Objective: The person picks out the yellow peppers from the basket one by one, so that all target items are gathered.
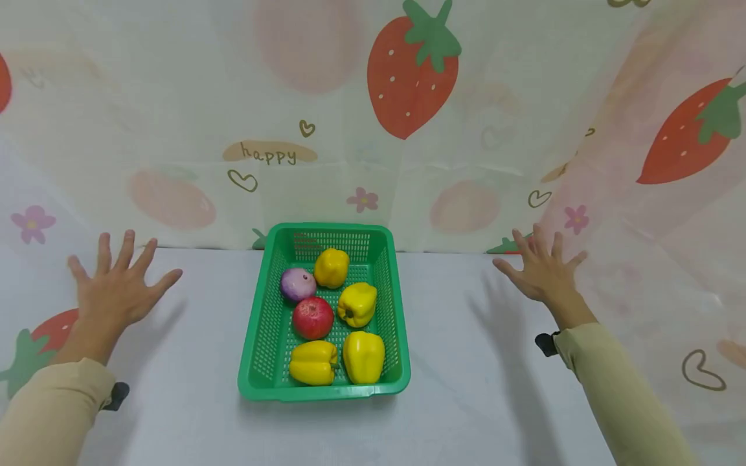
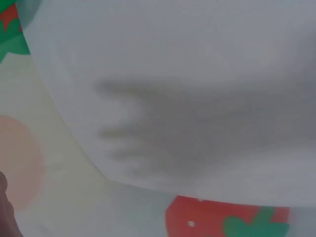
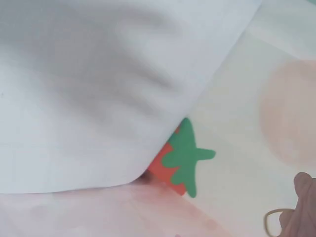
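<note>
Both hands hang in the air above the white table, fingers spread and holding nothing. My left hand (image 1: 116,294) is left of the green basket (image 1: 247,362); in the left wrist view only a sliver of the hand (image 2: 7,212) shows at the lower left. My right hand (image 1: 542,272) is well to the basket's right, with a bit of that hand (image 3: 301,212) in the right wrist view's corner. Inside the basket lie a purple onion (image 1: 298,285), a red pomegranate (image 1: 313,318) and several yellow bell peppers, one at the back (image 1: 331,268) and one at the front right (image 1: 364,358).
A white cloth (image 1: 454,388) covers the table under the basket. Behind and beside it hangs a curtain (image 1: 495,116) printed with strawberries, hearts and flowers. Hand shadows fall on the cloth. Dark bands are on both wrists beneath beige sleeves (image 1: 618,388).
</note>
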